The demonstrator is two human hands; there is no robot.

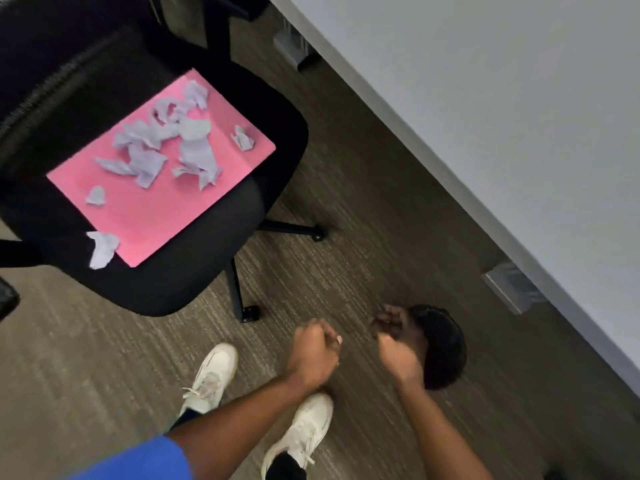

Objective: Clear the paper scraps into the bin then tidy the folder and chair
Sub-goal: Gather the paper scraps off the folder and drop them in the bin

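Note:
A pink folder (207,199) lies flat on the seat of a black office chair (194,271) at the upper left. Several torn pale paper scraps (194,147) are scattered over the folder, and one scrap (102,249) hangs off its near corner onto the seat. A black mesh bin (445,348) stands on the carpet by the desk, lower right of centre. My left hand (315,353) is curled shut above the floor, apart from the chair. My right hand (398,341) hovers just left of the bin's rim, fingers curled with nothing seen in them.
A grey desk top (502,116) runs diagonally across the right side, with a metal bracket (512,289) under its edge. The chair's wheeled legs (249,311) stick out over the striped carpet. My two white shoes (211,379) stand near the bottom.

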